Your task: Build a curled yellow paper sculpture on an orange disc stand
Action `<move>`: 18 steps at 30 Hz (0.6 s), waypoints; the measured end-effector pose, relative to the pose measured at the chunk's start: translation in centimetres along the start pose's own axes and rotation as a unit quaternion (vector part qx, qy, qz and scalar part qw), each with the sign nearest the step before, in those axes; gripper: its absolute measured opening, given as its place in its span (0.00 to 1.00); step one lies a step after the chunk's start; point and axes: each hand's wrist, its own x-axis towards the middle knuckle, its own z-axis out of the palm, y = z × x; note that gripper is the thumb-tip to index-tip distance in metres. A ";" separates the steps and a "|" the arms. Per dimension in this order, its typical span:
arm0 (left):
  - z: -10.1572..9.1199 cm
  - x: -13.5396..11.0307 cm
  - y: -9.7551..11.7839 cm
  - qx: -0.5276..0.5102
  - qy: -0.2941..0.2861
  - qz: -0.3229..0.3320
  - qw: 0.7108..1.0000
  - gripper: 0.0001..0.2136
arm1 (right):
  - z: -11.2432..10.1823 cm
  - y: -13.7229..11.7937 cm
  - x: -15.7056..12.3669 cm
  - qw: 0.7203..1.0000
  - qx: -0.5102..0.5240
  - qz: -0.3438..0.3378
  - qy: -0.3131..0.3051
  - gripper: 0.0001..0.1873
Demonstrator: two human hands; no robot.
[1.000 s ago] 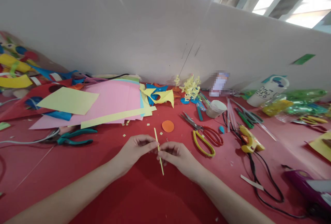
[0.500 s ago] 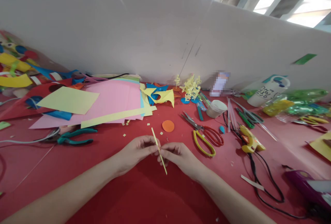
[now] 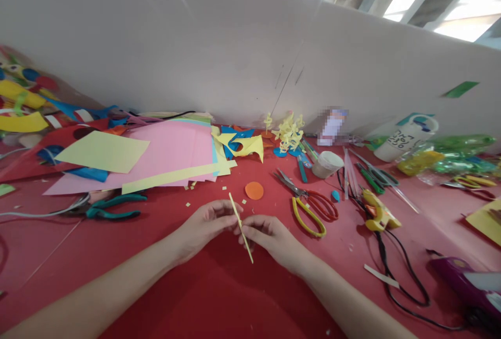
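Note:
A thin pale yellow paper stick (image 3: 248,247) is held at its middle between my two hands, tilted with its top end to the left. My left hand (image 3: 209,224) pinches it from the left, thumb against the fingers. From the right, my right hand (image 3: 264,232) pinches it just below that spot, thumb on top. Some fingertips are hidden behind the stick and the other fingers. Just beyond my hands an orange paper disc (image 3: 254,190) lies flat on the red table (image 3: 219,302), with tiny yellow paper scraps (image 3: 188,204) around it.
Scissors (image 3: 307,203) with red and yellow handles lie right of the disc. Further right are a yellow glue gun (image 3: 378,211) with a black cord and a white cup (image 3: 327,164). Coloured paper sheets (image 3: 176,143) and teal-handled pliers (image 3: 115,207) lie left. Yellow paper figures (image 3: 289,133) stand by the wall.
My left hand has shifted very slightly upward. The stick stays in nearly the same place and tilt, and my right hand looks almost still.

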 end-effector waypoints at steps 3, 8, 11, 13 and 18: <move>0.0 0.1 0.1 -0.008 0.033 0.018 0.999 0.05 | -0.1 0.0 -0.1 1.000 0.005 0.004 0.010 0.16; -0.1 0.1 0.2 0.006 0.052 0.020 0.998 0.04 | 0.1 0.3 0.1 1.000 -0.011 0.003 0.020 0.16; -0.2 0.2 0.0 0.003 0.041 0.016 0.999 0.04 | -0.6 -0.1 0.3 0.996 -0.084 -0.001 0.024 0.17; -0.4 0.3 -0.1 -0.002 0.045 0.008 0.999 0.03 | -2.3 -1.2 0.0 0.980 -0.187 -0.013 0.068 0.16; -0.6 0.4 -0.3 -0.012 0.050 -0.008 0.999 0.04 | -11.9 -4.8 -4.2 0.731 -0.542 0.064 0.409 0.09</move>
